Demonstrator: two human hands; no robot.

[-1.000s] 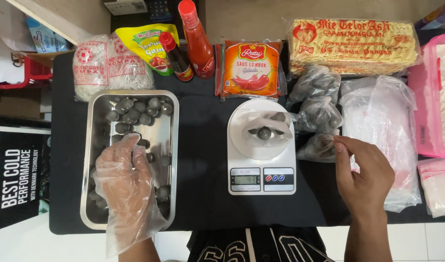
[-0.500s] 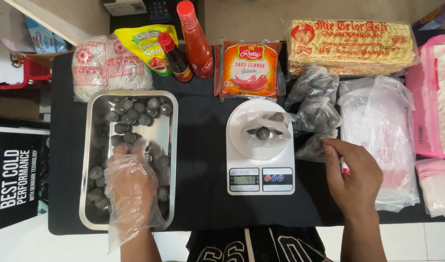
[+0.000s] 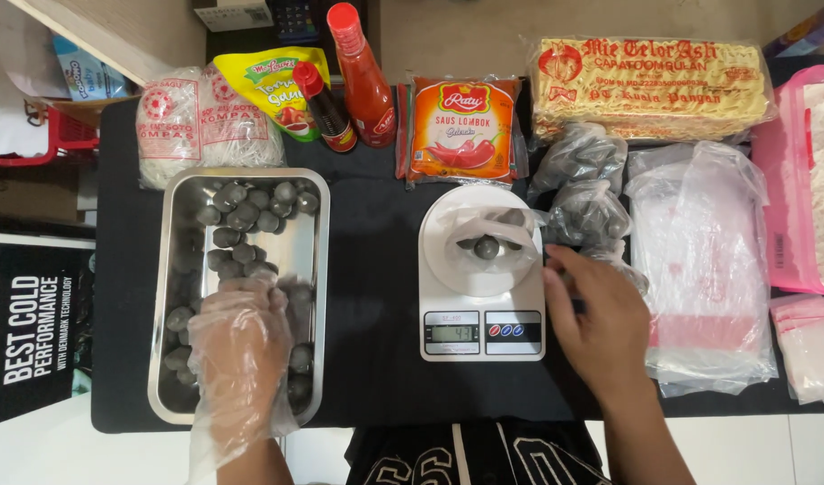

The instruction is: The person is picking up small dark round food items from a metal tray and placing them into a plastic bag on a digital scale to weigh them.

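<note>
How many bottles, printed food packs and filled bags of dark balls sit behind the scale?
Sauce bottles: 2 (red, dark)
Printed food packs: 4 (white, yellow, orange, noodle pack)
Filled bags of dark balls: 2 ()
Total: 8

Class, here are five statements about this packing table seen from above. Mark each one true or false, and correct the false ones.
1. The left hand wears a clear plastic glove. True.
2. The metal tray holds dark round balls. True.
3. The scale has nothing on it. False: an open clear bag with a few dark balls sits on its round plate.
4. The right hand rests inside the metal tray. False: it is just right of the scale, by the filled bags of balls.
5. Two red-capped sauce bottles lie behind the tray and the scale. True.
</note>
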